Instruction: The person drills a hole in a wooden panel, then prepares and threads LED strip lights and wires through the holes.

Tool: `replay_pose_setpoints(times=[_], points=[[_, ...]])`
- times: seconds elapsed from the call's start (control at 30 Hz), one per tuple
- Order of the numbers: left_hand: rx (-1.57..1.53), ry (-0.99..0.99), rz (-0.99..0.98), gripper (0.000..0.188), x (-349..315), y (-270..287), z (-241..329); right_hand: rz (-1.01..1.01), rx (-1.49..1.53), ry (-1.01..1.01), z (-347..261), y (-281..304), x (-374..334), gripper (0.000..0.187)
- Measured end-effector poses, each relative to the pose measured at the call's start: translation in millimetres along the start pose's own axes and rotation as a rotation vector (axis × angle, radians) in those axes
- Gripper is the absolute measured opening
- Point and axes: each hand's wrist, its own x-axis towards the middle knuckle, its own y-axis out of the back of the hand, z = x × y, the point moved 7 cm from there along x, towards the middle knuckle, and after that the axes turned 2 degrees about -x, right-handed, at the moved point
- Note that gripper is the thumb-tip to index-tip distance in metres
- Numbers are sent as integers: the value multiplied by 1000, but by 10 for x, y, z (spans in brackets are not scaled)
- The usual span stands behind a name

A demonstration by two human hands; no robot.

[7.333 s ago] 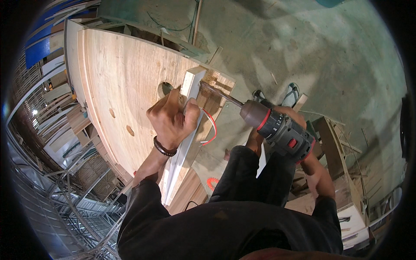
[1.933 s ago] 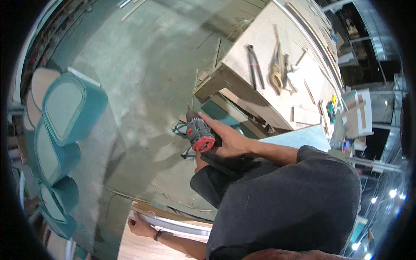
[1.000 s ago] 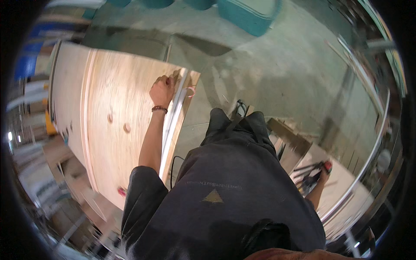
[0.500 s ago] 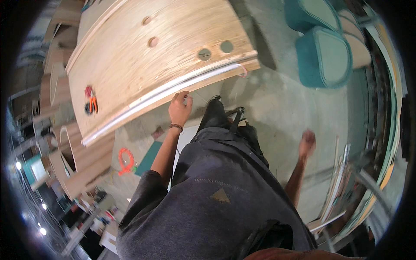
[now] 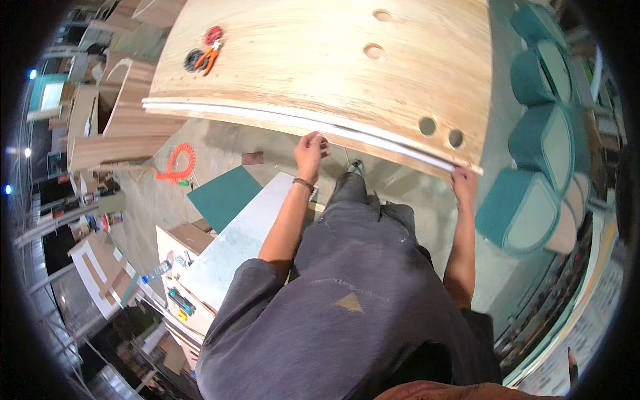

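A long white strip (image 5: pixel 267 117) lies along the near edge of a large plywood panel (image 5: pixel 300 60). At the strip's right end my right hand (image 5: pixel 465 185) is closed, its fingertips pressed together at the panel's edge. What they pinch is hidden; a thin wire showed at that end half a second ago. My left hand (image 5: pixel 309 157) hovers just in front of the same edge, nearer the strip's middle, with loosely curled fingers apart and nothing seen in them. Orange-handled pliers (image 5: pixel 211 61) rest on the panel's left part, beside a red coil (image 5: pixel 213 35) and a black coil (image 5: pixel 193 61).
Round holes (image 5: pixel 427 126) pierce the panel. Teal padded pieces (image 5: pixel 520 207) stand on the floor to the right. Left of me are an orange coiled hose (image 5: pixel 179 164), a dark green board (image 5: pixel 227 198) and a pale worktop (image 5: pixel 230 233) with a plastic bottle (image 5: pixel 157 271) near it.
My view has turned right. My right hand has come up from my side to the strip's right end. My left hand stays near the panel's edge, with its fingers still loosely curled.
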Motion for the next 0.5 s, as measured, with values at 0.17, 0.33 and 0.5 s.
replay_pose_setpoints(times=[0.17, 0.33, 0.5], points=[[-149, 115, 117, 23, 163, 58, -26, -96, 188, -181, -403, 308, -318, 18], [-247, 79, 195, 23, 293, 138, 141, -126, 133, -182, -644, 546, -462, 19], [-302, 7, 164, 21, 162, 163, 471, -257, 64, -99, -821, 650, -575, 17]])
